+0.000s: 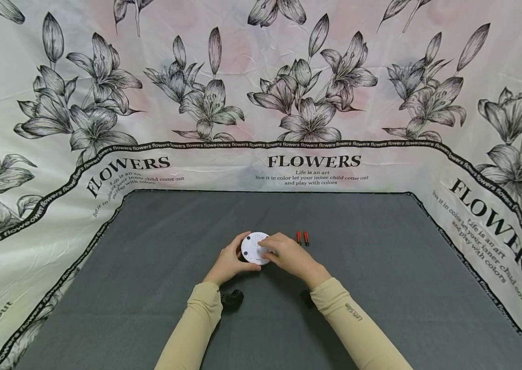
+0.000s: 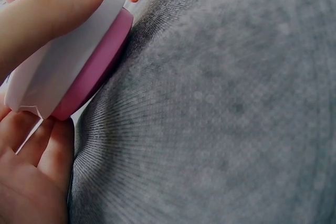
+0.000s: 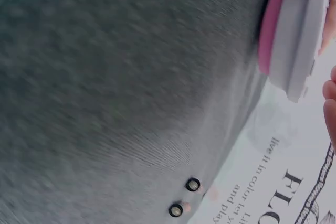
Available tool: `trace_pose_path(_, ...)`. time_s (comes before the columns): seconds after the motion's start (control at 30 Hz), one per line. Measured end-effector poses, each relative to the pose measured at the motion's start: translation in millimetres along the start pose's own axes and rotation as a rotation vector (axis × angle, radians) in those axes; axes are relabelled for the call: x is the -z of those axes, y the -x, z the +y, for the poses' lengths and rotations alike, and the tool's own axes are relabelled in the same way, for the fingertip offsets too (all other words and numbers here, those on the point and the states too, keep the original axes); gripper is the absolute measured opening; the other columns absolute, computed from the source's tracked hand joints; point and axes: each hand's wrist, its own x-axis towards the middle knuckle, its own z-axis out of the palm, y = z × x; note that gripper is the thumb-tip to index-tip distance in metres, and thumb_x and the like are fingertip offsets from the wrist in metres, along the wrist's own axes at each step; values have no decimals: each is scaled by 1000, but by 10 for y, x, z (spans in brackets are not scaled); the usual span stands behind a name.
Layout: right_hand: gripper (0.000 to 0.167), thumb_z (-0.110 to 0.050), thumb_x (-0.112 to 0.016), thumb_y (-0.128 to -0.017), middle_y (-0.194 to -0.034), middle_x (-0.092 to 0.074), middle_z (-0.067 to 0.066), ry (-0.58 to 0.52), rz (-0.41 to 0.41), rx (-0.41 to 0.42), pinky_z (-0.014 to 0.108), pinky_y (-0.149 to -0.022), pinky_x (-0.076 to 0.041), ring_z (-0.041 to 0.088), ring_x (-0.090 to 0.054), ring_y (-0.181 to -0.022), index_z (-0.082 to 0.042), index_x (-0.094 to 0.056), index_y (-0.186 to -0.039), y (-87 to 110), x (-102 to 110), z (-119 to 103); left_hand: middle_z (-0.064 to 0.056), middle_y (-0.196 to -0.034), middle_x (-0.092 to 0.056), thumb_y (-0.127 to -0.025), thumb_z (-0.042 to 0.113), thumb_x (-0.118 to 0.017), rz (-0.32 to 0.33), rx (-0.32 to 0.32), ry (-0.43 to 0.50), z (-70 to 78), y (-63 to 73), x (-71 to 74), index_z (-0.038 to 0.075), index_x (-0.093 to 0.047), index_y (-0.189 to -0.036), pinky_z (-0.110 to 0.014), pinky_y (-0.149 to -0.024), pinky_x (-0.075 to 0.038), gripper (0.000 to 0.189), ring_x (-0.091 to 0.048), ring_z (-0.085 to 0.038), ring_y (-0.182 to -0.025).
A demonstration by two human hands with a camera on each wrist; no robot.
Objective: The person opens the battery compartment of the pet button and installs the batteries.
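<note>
A round white device point(image 1: 253, 249) with small holes and dark round feet on its face has a pink layer point(image 2: 97, 69) on its underside. My left hand point(image 1: 230, 263) grips it by the edge, thumb on the near side and fingers around the far side. My right hand point(image 1: 294, 258) hovers over the right part of the perforated face, fingers loosely bent, with nothing visible between them. In the right wrist view its fingertips point(image 3: 331, 106) are a little apart from the device. Two red and black batteries point(image 1: 306, 238) stand just beyond the right hand.
A dark grey cloth point(image 1: 150, 267) covers the table. Around it runs a pale border point(image 1: 224, 167) printed with lettering, and a flower-patterned sheet point(image 1: 205, 61) rises behind. Black wrist-worn gear point(image 1: 231, 300) shows under the left cuff.
</note>
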Motion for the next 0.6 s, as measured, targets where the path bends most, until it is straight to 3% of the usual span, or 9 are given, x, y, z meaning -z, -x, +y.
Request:
trace_pose_path(0.07, 26, -13, -71, -83, -105, -65, 4, 10, 9, 33, 29, -84, -49, 18, -56, -99, -6, -68, -108, 7, -20, -3, -6, -135, -44, -66, 20, -86, 10, -1, -4, -103, -29, -10, 9, -30, -144, -36, -99, -40, 97, -44, -19, -122)
trace_pose_path(0.27, 18, -11, -70, -84, -100, -66, 3, 11, 16, 105, 29, -85, -48, 17, -57, -95, -6, -70, -101, 36, -67, -26, -7, -135, -43, -65, 21, -86, 17, 0, -13, -107, -27, -4, 9, -31, -144, -34, -100, -38, 97, -43, -18, -122)
trace_pose_path(0.5, 11, -12, -70, -83, -95, -66, 1, 118, 21, 156, 27, -82, -49, 16, -57, -92, -8, -72, -94, 8, -73, -52, -17, -134, -43, -67, 10, -84, -5, -14, 0, 170, 52, 30, -1, -30, -142, -39, -101, -37, 92, -43, -27, -122)
trace_pose_path(0.6, 8, -13, -71, -83, -93, -66, 0, 179, 13, 179, 26, -82, -49, 15, -58, -91, -10, -72, -90, -4, -85, -43, -15, -134, -43, -67, 9, -84, -11, 5, -9, 236, 65, 39, 0, -30, -142, -37, -101, -37, 92, -43, -25, -122)
